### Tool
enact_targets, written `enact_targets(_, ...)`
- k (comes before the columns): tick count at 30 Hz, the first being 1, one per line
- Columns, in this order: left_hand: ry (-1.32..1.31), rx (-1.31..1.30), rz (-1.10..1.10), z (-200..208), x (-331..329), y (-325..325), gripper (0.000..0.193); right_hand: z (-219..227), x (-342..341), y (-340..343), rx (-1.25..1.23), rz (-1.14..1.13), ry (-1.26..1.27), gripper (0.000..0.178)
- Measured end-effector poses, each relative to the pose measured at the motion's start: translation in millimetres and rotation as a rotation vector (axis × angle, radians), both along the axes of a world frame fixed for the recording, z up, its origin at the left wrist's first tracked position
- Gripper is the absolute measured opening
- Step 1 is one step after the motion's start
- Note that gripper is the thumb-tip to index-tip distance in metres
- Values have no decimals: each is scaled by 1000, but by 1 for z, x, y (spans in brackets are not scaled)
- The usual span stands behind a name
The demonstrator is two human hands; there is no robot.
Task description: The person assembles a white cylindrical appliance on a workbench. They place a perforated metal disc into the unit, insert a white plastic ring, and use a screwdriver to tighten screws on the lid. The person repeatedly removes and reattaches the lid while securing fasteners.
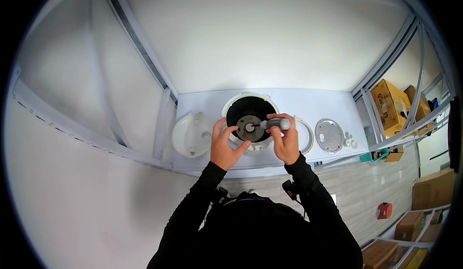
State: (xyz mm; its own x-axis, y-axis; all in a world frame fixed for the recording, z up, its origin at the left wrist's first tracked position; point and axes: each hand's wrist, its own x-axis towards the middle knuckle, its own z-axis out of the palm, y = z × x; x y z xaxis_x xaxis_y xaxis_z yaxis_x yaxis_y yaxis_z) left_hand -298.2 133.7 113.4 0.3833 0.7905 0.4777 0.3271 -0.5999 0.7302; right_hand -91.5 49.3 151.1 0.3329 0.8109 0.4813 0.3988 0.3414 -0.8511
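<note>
A rice cooker body [261, 96] with a white rim and dark inside stands on the table in front of me, its top open. At its bottom shows a round metal heating plate [244, 135] with a pale centre. My right hand [286, 143] grips a screwdriver [276, 124] by its grey handle, over the right side of the body. The tool's shaft points left toward the plate's centre; whether the tip touches anything is too small to tell. My left hand [226, 148] is at the near left rim, fingers apart and holding nothing.
A white round lid [182, 137] lies on the white table [308, 100] to the left. To the right are a white ring [310, 146], a perforated metal disc [329, 136] and several small white parts [353, 144]. Frame posts [359, 95] rise beside the table; cardboard boxes [388, 107] stand beyond.
</note>
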Motion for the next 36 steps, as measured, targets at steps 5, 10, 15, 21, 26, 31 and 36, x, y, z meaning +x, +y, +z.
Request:
enact_targets(5, 62, 5, 30, -17, 7, -5, 51, -11, 0, 14, 51, 9, -118, 37)
enact_targets(10, 16, -81, 25, -20, 7, -9, 49, -15, 6, 20, -39, 54, -80, 35)
enact_targets(15, -7, -101, 13, -18, 8, -10, 47, -13, 9, 28, -65, 95, -117, 34)
enact_targets(21, -12, -122, 29, -20, 9, -12, 46, -18, 10, 39, -57, 74, -155, 32)
enact_targets(26, -18, -138, 37, -20, 9, -11, 47, -16, 9, 39, -22, 80, -130, 32)
enact_targets(31, -29, -153, 49, -20, 10, -13, 47, -13, 10, 39, -48, 94, -148, 32)
enact_targets(36, -39, -130, 42, -22, 10, -11, 46, -16, 12, 36, -51, 107, -149, 30)
